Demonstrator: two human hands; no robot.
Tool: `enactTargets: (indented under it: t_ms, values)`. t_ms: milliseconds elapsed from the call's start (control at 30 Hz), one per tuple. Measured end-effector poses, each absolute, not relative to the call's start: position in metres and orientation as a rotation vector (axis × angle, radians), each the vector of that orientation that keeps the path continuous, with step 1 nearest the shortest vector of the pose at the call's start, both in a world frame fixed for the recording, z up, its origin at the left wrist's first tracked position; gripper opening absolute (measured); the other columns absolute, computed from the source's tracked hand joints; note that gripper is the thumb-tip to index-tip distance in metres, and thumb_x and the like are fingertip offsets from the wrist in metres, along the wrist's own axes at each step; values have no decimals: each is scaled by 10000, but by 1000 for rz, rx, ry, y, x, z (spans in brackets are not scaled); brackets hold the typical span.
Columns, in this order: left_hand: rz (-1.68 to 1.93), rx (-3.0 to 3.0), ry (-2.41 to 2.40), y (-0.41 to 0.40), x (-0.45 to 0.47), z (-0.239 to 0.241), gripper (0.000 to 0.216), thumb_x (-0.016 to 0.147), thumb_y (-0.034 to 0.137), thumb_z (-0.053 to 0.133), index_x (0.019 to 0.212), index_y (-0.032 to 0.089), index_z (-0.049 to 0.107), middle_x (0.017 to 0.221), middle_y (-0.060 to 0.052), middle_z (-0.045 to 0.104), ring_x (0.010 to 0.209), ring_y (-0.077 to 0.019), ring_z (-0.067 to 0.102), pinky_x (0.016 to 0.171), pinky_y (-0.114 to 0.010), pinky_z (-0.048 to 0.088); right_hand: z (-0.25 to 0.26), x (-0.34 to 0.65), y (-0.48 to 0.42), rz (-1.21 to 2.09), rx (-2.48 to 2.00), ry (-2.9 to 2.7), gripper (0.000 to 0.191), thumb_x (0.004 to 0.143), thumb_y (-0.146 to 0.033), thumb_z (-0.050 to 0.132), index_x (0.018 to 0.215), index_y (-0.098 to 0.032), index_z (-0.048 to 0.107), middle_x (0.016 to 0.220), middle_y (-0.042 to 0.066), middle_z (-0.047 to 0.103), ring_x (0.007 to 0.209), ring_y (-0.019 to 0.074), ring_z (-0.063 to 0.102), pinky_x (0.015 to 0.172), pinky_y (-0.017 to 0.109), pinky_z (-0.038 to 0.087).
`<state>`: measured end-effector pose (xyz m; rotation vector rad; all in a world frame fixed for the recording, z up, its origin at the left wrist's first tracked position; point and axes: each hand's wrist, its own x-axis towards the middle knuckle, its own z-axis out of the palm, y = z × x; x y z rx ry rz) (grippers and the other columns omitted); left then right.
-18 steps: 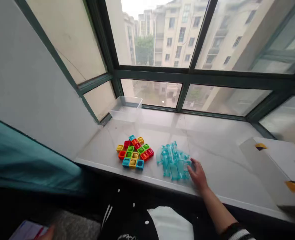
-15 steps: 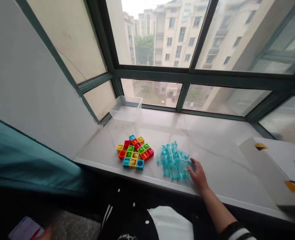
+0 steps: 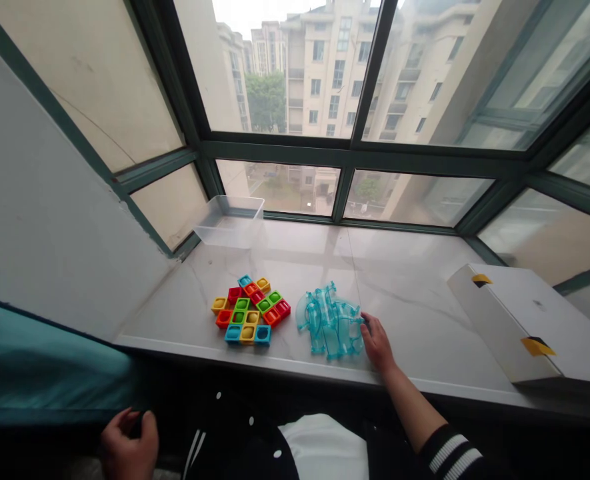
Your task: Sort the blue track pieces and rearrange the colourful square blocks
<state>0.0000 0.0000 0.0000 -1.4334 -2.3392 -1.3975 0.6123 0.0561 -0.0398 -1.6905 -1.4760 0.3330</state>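
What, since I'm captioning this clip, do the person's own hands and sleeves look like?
Both the left hand and the right hand are bare, with no gloves, and no ring or watch shows. The right forearm is bare up to a black sleeve with white stripes. The left sleeve is out of view.

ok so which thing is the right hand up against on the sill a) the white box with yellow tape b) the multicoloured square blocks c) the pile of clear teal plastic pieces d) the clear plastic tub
c: the fingertips of the right hand sit at the right edge of the pile of clear teal plastic pieces, well away from the other things.
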Motion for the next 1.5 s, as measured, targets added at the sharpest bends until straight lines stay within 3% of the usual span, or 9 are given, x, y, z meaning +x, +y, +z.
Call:
enactTargets:
  t_ms: [167,300,400,533,667,933,1133,1333,1500]
  values:
    - [-1560,-2024,-2038,60,102,39,318,907,398,654,1167,224,596,980,-35,671,882,-238,694,887,-439,603,-36,611,56,303,-1693,-1482,455,1066,-525,413,1382,-256,602,1332,120,674,1268,304,629,1113,529,508]
    - [-1606,-2527,-1603,98,209,65,312,983,321,596,1285,243,573,1225,-92,667,1194,-270,660,1082,-482,544,-35,609,56,292,-1687,-1466,456,1068,-534,409,1377,-256,597,1338,129,656,1279,305,612,1127,543,496]
    - [-1457,-2794,-1490,119,279,51,473,995,351,602,1446,262,489,1461,-131,562,1420,-295,525,1195,-509,460,-35,608,55,281,-1672,-1452,456,1075,-537,401,1382,-257,588,1362,133,634,1314,299,584,1160,545,474]
    - [-1220,-2843,-1581,129,331,8,763,929,528,701,1571,273,374,1702,-156,289,1604,-393,236,1244,-610,357,-36,607,53,264,-1656,-1437,454,1082,-531,400,1397,-258,581,1391,132,616,1347,293,563,1180,538,463]
    - [-1130,-2875,-1527,130,340,-19,875,921,542,702,1630,237,290,1751,-173,162,1632,-417,107,1266,-646,279,-39,606,53,257,-1669,-1431,472,1082,-532,400,1424,-254,570,1427,136,598,1379,296,542,1190,543,454]
    - [-1116,-2954,-1547,134,335,-16,634,932,348,673,1527,261,473,1768,-116,135,1628,-389,149,1282,-623,279,-34,601,83,253,-1724,-1543,537,1085,-540,380,1511,-254,538,1576,119,525,1488,295,456,1245,550,385]
    - [-1207,-2951,-1596,136,328,-17,562,962,331,641,1507,270,519,1768,-100,169,1625,-395,168,1284,-643,270,-36,579,88,258,-1729,-1593,478,1078,-507,411,1449,-274,602,1476,95,621,1474,311,459,1247,581,356]
    - [-1148,-2994,-1597,134,323,-14,629,941,375,697,1531,294,494,1779,-86,131,1632,-396,140,1282,-630,287,-18,584,95,230,-1722,-1539,450,1072,-489,428,1412,-255,607,1405,116,637,1345,298,549,1186,532,423]
    - [-1141,-2996,-1620,133,326,-12,545,950,333,673,1473,259,538,1773,-94,130,1631,-379,151,1290,-605,284,2,599,147,167,-1736,-1577,440,1034,-315,459,1434,-201,602,1373,136,653,1307,293,571,1172,502,431]
